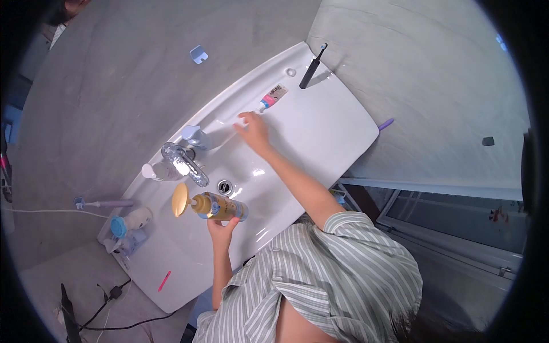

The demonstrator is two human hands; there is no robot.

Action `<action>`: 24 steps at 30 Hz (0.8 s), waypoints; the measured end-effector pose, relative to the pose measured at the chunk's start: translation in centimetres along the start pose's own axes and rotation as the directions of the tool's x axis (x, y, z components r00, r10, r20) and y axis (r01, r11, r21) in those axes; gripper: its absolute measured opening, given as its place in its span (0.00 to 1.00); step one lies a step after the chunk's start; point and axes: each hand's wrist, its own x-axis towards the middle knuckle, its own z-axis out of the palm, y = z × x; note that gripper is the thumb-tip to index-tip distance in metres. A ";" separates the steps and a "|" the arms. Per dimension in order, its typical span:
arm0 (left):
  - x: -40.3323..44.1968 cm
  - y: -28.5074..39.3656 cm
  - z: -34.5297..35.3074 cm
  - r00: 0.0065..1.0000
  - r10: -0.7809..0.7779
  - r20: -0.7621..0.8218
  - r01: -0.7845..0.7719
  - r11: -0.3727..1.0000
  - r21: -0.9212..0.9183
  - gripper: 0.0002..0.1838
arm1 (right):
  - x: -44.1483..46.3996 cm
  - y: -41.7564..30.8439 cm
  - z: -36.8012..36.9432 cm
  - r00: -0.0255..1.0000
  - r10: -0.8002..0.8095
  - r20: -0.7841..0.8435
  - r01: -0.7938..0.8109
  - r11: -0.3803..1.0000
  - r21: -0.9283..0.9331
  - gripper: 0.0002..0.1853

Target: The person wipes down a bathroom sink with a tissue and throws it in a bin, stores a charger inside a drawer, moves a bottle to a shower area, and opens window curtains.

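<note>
My left hand (222, 227) grips the lower body of a gold pump bottle (220, 207) with a large round gold top, tilted nearly on its side above the basin. My right hand (253, 132) holds nothing, its fingers apart over the back part of the white sink (326, 123). Just beyond its fingertips lies a toothpaste tube (273, 97) with a pink and blue end. The chrome faucet (186, 164) stands near the bottle's round top, and the drain (225, 187) is right behind the bottle.
A black electric toothbrush (310, 71) stands at the back right corner. Around the faucet are a pale blue pump bottle (195, 136) and a white bottle (162, 171). A blue-capped container (131, 222) and a pink stick (164, 280) are at the left. Black cables (117, 291) hang lower left.
</note>
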 end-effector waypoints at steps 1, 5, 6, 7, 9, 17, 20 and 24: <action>-0.3 0.3 0.0 1.000 0.011 0.015 -0.011 1.000 -0.007 0.39 | 0.3 1.0 -1.5 0.993 0.041 -0.112 -0.044 0.999 -0.025 0.18; -0.7 0.0 -0.7 0.999 0.036 0.027 -0.036 0.999 0.021 0.37 | 3.4 4.0 -5.0 0.953 0.104 -0.285 -0.131 0.989 -0.076 0.14; -0.7 0.1 -0.8 0.999 0.037 0.038 -0.039 0.998 0.047 0.37 | 3.9 4.1 -5.5 0.948 0.133 -0.289 -0.163 0.983 -0.085 0.14; -0.8 0.3 -1.0 0.998 0.040 0.039 -0.042 0.998 0.047 0.37 | 4.2 4.2 -5.8 0.941 0.163 -0.296 -0.198 0.976 -0.095 0.14; -1.2 0.7 -1.0 0.997 0.003 0.073 -0.007 0.998 0.055 0.37 | 3.7 4.1 -6.7 0.943 0.141 -0.300 -0.174 0.981 -0.087 0.14; 0.8 1.4 0.8 0.984 0.007 0.178 -0.043 0.979 0.198 0.34 | -9.6 0.9 -9.6 0.931 0.047 0.362 -0.247 0.811 0.530 0.19; 2.4 2.5 3.4 0.950 0.026 0.312 -0.117 0.954 0.275 0.33 | -16.0 -2.0 -12.9 0.897 -0.002 0.442 -0.286 0.759 0.585 0.26; 3.1 4.7 8.7 0.827 0.082 0.556 -0.294 0.907 0.302 0.35 | -20.9 -4.4 -17.4 0.962 -0.054 0.269 -0.097 0.850 0.518 0.37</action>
